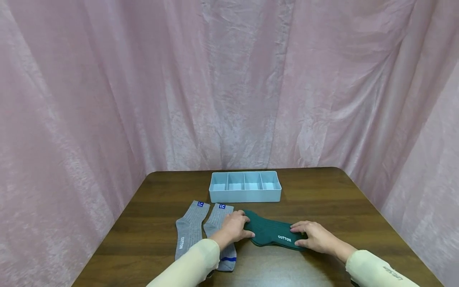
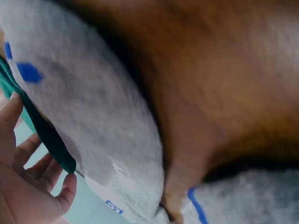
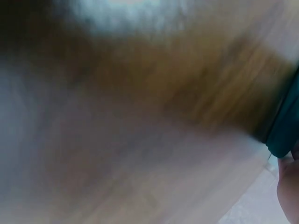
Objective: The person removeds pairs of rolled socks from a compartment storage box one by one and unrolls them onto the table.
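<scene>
Only the head view shows the whole scene; the two wrist views are close and blurry. From the head you can see both hands on a dark green ribbed sock (image 1: pixel 274 235) with the white word COTTON on it. The left wrist view shows something the head view does not: the fingers (image 2: pixel 28 149) of the left hand (image 2: pixel 25 186) curl under the thin green edge of the sock (image 2: pixel 44 135), so this hand holds it. The right wrist view shows just a bit of green sock (image 3: pixel 287 126) at its right edge and a small bit of the right hand (image 3: pixel 288 186) below it.

Everything sits on a dark brown wooden table (image 1: pixel 358 207). Soft pink curtains (image 1: pixel 229 79) hang all around it. Two grey ribbed socks with small blue tags (image 1: pixel 204 231) lie flat, side by side, under the left hand and its wrist. A light blue plastic tray with four little boxes (image 1: pixel 245 195) stands just past both hands, away from the person.

The left hand (image 1: pixel 234 227) grips the sock's left end. The right hand (image 1: pixel 315 237) lies on the sock's right end with fingers stretched out and pointing left. Both arms wear cream sleeves (image 1: pixel 193 263).
</scene>
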A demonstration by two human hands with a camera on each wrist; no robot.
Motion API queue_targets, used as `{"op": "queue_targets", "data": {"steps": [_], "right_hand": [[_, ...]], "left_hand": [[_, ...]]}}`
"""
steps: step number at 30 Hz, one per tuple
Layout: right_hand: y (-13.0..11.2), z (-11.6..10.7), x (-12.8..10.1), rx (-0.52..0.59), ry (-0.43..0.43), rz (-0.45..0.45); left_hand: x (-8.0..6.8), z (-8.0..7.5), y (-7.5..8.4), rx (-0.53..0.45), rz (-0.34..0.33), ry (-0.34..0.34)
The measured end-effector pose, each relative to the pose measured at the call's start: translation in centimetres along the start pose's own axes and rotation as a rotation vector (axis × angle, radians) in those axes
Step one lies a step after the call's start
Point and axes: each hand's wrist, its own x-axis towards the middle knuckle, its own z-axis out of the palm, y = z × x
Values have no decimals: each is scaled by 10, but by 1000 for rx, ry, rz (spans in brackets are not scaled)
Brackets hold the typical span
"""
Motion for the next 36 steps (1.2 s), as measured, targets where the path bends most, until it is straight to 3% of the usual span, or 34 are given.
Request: {"op": "queue_targets", "data": {"steps": [6, 12, 19, 24, 28, 32, 36], "right_hand": [[-7, 7, -2, 2, 9, 44], [-20, 14, -4, -42, 49, 8], [-33, 21, -3, -67, 68, 30], [-46, 29, -3, -42, 63, 90], [-56, 31, -1, -39, 70, 105], [-62, 25, 2, 3, 72, 59], [-57, 15, 10, -2, 63, -27]], "left_hand": [[9, 0, -12, -42, 26, -34], [15, -5, -18, -44, 41, -92], [21, -9, -21, 44, 37, -122], [23, -6, -23, 124, 25, -89], [22, -3, -25, 177, 18, -12], [19, -1, -27, 181, 36, 51], [11, -4, -23, 138, 93, 64]]}}
